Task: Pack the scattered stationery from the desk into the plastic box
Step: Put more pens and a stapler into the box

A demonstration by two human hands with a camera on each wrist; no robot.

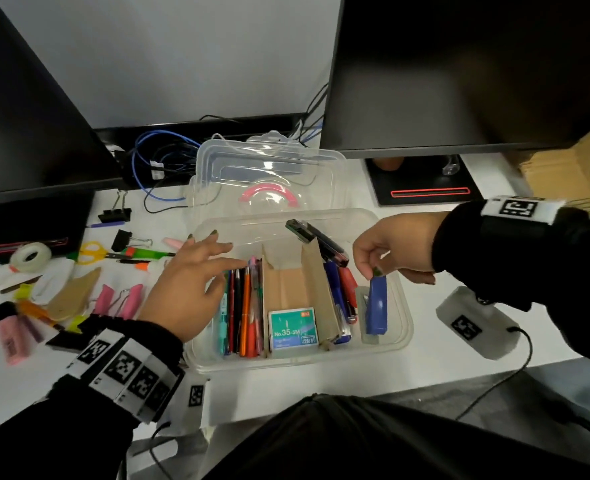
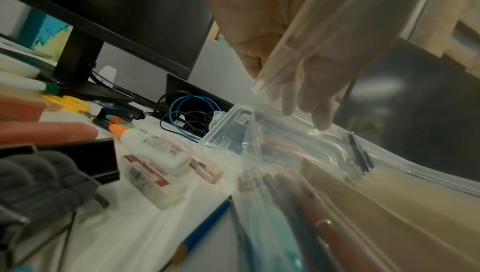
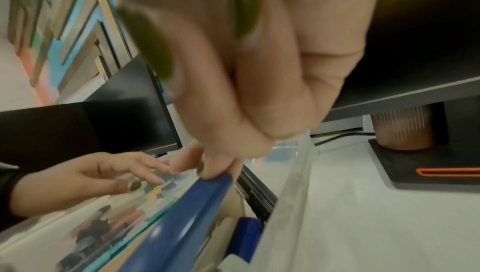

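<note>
A clear plastic box (image 1: 297,362) stands open mid-desk, its lid (image 1: 269,174) leaning back. Cardboard dividers split it; pens (image 1: 243,306) fill the left part, a green staples box (image 1: 293,329) lies in the middle, and a black stapler (image 1: 316,240) leans at the back. My right hand (image 1: 373,268) pinches the far end of a blue stapler (image 1: 376,306) that stands in the right part (image 3: 187,214). Above the pens, my left hand (image 1: 224,254) hovers with fingers spread and holds nothing. Loose on the left: tape roll (image 1: 30,256), yellow scissors (image 1: 92,252), glue bottle (image 2: 155,147), eraser (image 2: 150,177).
Two dark monitors (image 1: 460,81) overhang the desk's back, with tangled cables (image 1: 158,161) between them. Black binder clips (image 1: 115,213), pink clips (image 1: 117,299) and a pink highlighter (image 1: 13,336) lie left. A white tagged device (image 1: 473,322) with a cable sits right of the box.
</note>
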